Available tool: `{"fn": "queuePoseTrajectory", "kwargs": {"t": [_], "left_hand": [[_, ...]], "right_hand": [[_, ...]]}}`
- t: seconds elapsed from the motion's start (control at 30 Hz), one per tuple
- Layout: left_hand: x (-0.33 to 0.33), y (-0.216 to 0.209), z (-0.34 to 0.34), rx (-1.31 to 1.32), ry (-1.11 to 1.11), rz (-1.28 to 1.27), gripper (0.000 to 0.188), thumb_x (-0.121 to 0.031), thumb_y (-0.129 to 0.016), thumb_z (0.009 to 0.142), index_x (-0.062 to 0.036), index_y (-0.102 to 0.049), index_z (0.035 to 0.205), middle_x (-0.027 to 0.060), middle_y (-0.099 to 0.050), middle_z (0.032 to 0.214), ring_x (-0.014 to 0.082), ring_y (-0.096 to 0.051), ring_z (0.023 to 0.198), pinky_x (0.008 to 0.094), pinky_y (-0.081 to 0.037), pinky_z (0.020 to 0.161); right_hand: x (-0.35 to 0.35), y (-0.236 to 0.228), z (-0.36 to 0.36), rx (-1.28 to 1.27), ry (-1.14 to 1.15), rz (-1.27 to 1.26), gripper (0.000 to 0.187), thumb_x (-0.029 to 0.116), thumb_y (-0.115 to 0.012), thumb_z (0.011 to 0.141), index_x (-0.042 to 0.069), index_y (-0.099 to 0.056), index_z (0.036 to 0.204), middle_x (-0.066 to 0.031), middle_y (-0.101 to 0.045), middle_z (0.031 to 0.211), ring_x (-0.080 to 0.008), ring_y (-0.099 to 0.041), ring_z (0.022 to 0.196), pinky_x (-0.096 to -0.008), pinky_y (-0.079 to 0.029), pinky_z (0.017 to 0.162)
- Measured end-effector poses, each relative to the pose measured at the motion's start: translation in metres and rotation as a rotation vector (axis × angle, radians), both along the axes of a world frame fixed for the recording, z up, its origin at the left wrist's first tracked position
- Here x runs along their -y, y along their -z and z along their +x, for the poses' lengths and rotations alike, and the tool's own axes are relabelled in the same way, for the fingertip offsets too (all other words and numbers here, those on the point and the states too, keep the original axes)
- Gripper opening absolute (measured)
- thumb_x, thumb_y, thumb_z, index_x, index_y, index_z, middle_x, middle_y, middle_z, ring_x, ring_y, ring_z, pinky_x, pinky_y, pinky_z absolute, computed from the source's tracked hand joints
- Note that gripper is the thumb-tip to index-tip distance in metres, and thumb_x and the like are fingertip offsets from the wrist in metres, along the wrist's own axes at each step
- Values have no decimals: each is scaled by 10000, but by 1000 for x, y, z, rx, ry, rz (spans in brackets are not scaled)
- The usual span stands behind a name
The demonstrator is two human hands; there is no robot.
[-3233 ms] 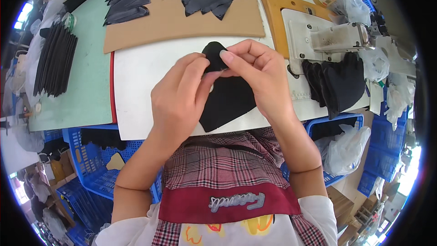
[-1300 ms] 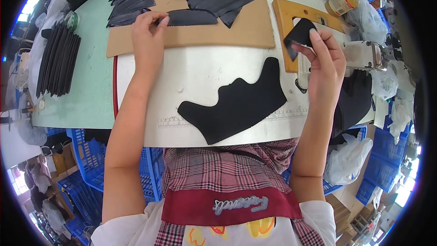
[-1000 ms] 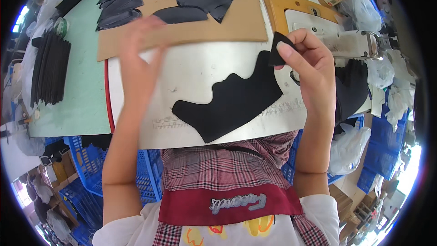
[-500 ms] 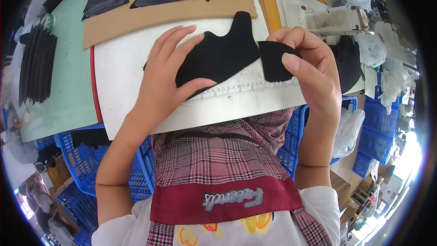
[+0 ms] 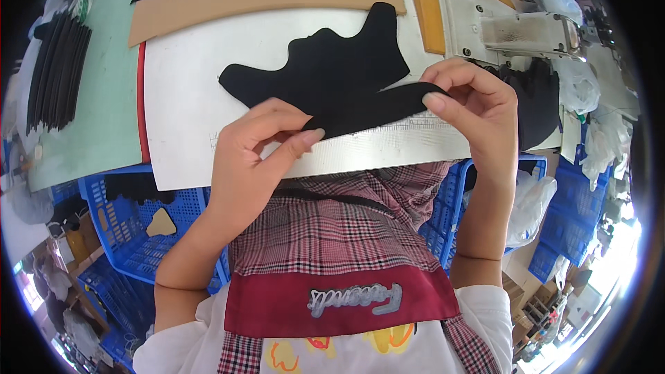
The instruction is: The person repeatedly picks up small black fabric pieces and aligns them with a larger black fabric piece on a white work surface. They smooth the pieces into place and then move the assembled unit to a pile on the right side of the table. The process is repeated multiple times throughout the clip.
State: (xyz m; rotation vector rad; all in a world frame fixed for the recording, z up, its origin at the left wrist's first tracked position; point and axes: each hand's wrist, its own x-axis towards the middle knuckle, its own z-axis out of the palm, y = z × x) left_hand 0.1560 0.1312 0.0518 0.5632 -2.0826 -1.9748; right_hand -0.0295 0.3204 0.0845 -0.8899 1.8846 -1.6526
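A large black cut fabric piece (image 5: 325, 62) with a wavy far edge lies flat on the white tabletop (image 5: 183, 118). In front of it, a narrower black fabric strip (image 5: 370, 111) is stretched between both hands and overlaps the near edge of the large piece. My left hand (image 5: 260, 145) pinches the strip's left end between thumb and fingers. At the other end, my right hand (image 5: 474, 100) pinches the strip's tip, slightly raised. A printed ruler scale (image 5: 409, 123) runs along the table below the strip, partly covered by it.
Dark pieces lie on a brown board (image 5: 277, 3) at the far side. A sewing machine (image 5: 526, 31) stands at the right. On a green surface at left rests a stack of black strips (image 5: 59, 73). Blue baskets (image 5: 131, 235) flank my lap.
My left hand has left the large piece and now pinches the left end of the smaller one. That piece has been drawn leftward over the large piece's near edge.
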Motion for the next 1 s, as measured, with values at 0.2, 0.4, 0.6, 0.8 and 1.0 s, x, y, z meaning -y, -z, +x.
{"fn": "queuePoseTrajectory", "kwargs": {"t": [0.2,0.4,0.6,0.8,1.0], "left_hand": [[-1,4,3,22,-177,-389,104,-15,-710,845,52,-668,914,15,-599,810,69,-526,716,208,-429,662],[31,22,-13,158,-192,-171,107,-30,-708,864,-16,-619,922,-31,-540,791,20,-471,671,172,-367,586],[24,0,-11,-11,-138,-343,131,-33,-718,832,-15,-590,849,7,-568,778,95,-498,716,238,-412,673],[-3,15,-8,81,-232,-438,122,-37,-716,836,-36,-598,866,27,-570,783,158,-488,728,286,-409,737],[-2,30,-11,113,-315,-403,170,-18,-707,846,-26,-609,985,26,-564,782,116,-467,695,261,-398,672]], "right_hand": [[13,18,-1,-78,52,110,102,37,-760,794,-1,-725,882,-14,-672,792,-61,-592,704,-211,-464,653],[39,54,-3,-64,162,123,155,62,-761,803,9,-719,942,8,-640,730,-46,-554,660,-194,-448,617],[28,33,1,-82,210,178,135,87,-770,798,22,-706,897,16,-662,772,-46,-568,690,-205,-458,629],[23,36,-9,-123,112,238,151,84,-760,803,24,-700,928,24,-643,767,-36,-567,728,-203,-448,636],[30,52,-9,-69,83,279,181,49,-745,830,2,-678,992,18,-623,831,-35,-537,725,-177,-428,673]]}}
